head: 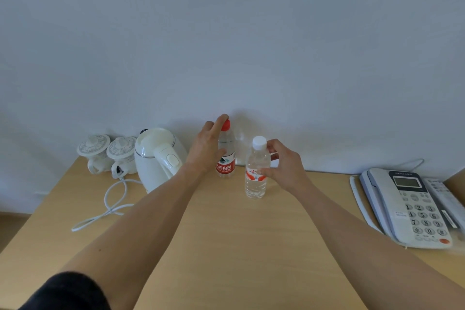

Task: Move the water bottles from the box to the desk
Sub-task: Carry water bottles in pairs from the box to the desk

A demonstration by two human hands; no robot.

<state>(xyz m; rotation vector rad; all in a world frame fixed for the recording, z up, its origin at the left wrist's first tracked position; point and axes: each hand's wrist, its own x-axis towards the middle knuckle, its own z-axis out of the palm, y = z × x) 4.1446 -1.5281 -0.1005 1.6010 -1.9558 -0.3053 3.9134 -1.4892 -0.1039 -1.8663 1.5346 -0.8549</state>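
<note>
Two water bottles stand upright on the wooden bench, near the wall. The red-capped bottle stands just behind and left of the white-capped bottle. The left hand rests against the red-capped bottle's side, its grip open with fingers extended up to the cap. The right hand has a loose, half-open grip around the white-capped bottle, thumb and fingertips touching it. A white kettle stands left, a telephone right

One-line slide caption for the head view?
Two hands set two water bottles upright on desk beside kettle.
</note>
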